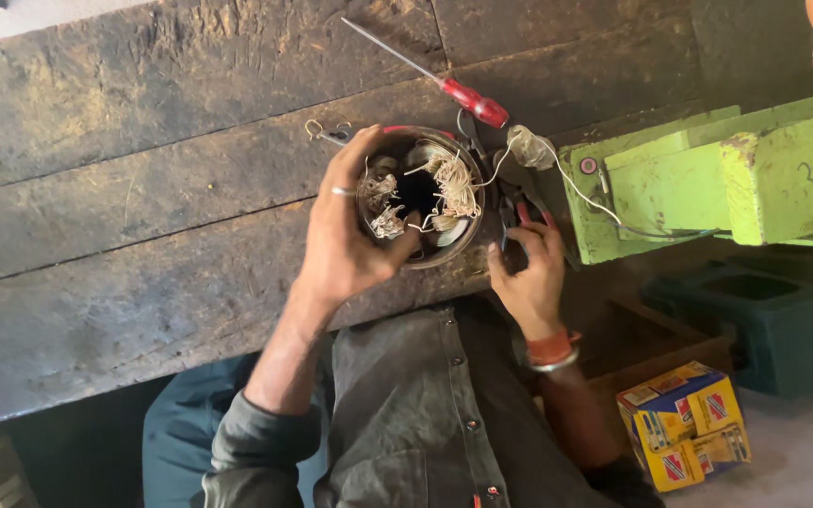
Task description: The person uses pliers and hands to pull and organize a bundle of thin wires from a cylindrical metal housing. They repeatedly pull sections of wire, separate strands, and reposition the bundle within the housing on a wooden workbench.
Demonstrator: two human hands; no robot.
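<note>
From the head view, the one camera I had, the motor stator (422,196) sat near the front edge of the dark wooden desk (143,188), a round metal shell with pale wire windings frayed out around its dark bore. I judged it heavy and rigid in the shell, so the rim was the place to take it, while the loose wire ends looked thin, springy and easy to kink or snap, best left untouched. The left hand (345,235) was wrapped over the near-left side of the rim, its fingers (361,150) curled along the outer wall and the thumb pressed across the lip toward the bore, so I read it as clamped on the shell. The right hand (529,273) lay just beside the stator on its right, fingers (540,224) drawn together around a dark pair of pliers (512,209), whose tip I could not make out clearly. A red-handled screwdriver (454,87) lay on the desk just behind the stator, and a green vise (708,179) stood to the right, apart from both hands.
</note>
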